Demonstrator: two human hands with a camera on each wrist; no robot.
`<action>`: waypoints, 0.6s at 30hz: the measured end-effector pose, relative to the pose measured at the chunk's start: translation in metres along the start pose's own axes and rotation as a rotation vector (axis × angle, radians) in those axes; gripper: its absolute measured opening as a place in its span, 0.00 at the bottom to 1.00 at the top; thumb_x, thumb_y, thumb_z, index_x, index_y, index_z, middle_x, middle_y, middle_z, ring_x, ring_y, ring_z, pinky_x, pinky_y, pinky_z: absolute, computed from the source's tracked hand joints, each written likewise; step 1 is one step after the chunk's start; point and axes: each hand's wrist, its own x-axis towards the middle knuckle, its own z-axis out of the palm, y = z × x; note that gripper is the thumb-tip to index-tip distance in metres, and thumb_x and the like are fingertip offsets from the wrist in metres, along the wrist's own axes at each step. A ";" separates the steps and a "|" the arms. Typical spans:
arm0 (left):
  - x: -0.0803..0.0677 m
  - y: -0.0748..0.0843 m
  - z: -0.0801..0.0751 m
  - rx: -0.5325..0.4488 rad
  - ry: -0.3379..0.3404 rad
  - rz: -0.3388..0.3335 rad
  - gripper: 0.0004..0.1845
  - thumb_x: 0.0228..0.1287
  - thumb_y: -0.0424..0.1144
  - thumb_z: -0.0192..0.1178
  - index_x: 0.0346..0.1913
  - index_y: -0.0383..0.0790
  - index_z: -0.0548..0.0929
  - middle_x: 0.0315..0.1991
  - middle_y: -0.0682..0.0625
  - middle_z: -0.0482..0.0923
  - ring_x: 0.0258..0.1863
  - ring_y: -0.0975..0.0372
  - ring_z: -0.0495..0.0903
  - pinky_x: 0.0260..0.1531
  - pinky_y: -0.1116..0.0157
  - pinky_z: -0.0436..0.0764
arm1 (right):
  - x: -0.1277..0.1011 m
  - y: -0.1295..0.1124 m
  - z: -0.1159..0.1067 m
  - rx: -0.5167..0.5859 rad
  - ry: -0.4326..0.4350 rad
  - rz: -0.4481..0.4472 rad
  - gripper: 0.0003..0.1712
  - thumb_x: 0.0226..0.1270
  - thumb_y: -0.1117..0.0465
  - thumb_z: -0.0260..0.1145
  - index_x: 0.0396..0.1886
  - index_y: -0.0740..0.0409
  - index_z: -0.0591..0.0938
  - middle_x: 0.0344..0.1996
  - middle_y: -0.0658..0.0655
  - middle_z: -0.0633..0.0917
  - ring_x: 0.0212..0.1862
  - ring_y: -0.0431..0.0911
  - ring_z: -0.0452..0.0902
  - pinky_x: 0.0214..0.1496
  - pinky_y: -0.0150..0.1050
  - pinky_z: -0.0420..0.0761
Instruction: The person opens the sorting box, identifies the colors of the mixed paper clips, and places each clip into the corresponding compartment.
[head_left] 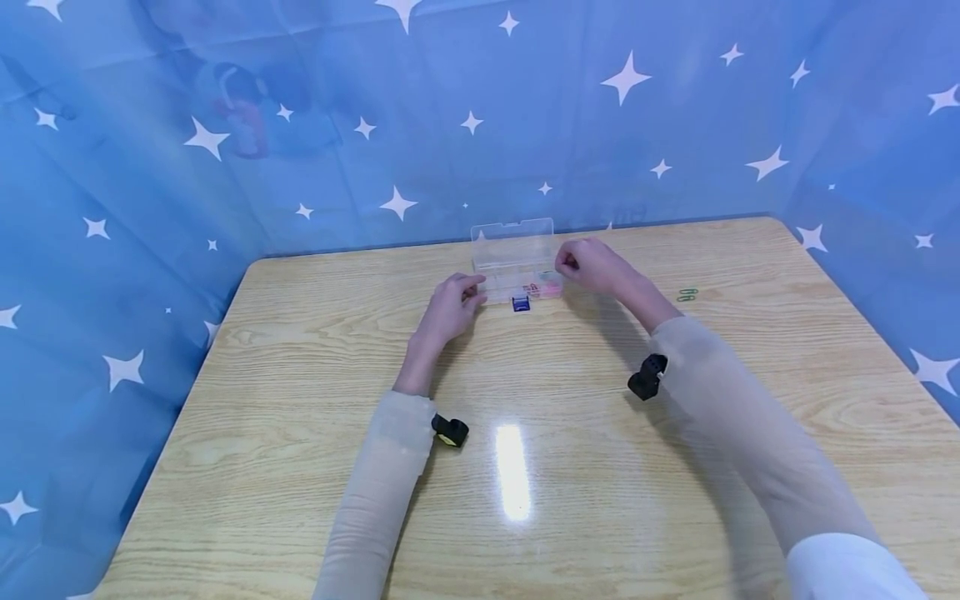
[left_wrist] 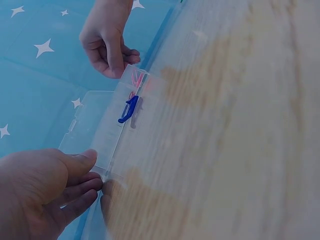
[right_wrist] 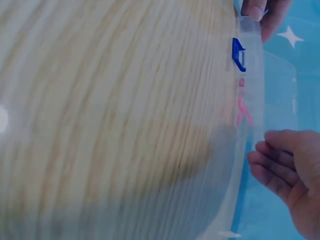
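A clear plastic compartment box (head_left: 504, 287) sits near the table's far edge, its see-through lid (head_left: 513, 243) raised at the back. My left hand (head_left: 452, 307) holds the box's left end, thumb at the rim and fingers along the side in the left wrist view. At the right end is my right hand (head_left: 595, 265), its fingers (right_wrist: 272, 162) loosely bent with nothing seen between them. Pink paper clips (right_wrist: 243, 111) show through the right compartments, with small red pieces (head_left: 530, 288) beside them. A blue latch (left_wrist: 129, 109) hangs at the box's front side.
Two green paper clips (head_left: 687, 295) lie on the wooden table (head_left: 300, 417) to the right of the box. A blue curtain with white stars (head_left: 450, 108) stands behind the table and along its sides. Light glares off the tabletop in front of the box.
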 end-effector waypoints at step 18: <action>0.000 0.001 0.000 -0.001 -0.007 -0.008 0.21 0.75 0.35 0.59 0.68 0.36 0.77 0.57 0.40 0.78 0.53 0.53 0.79 0.54 0.60 0.80 | -0.024 0.028 -0.002 0.011 -0.005 0.067 0.10 0.75 0.67 0.58 0.45 0.70 0.83 0.39 0.65 0.85 0.41 0.55 0.81 0.48 0.51 0.82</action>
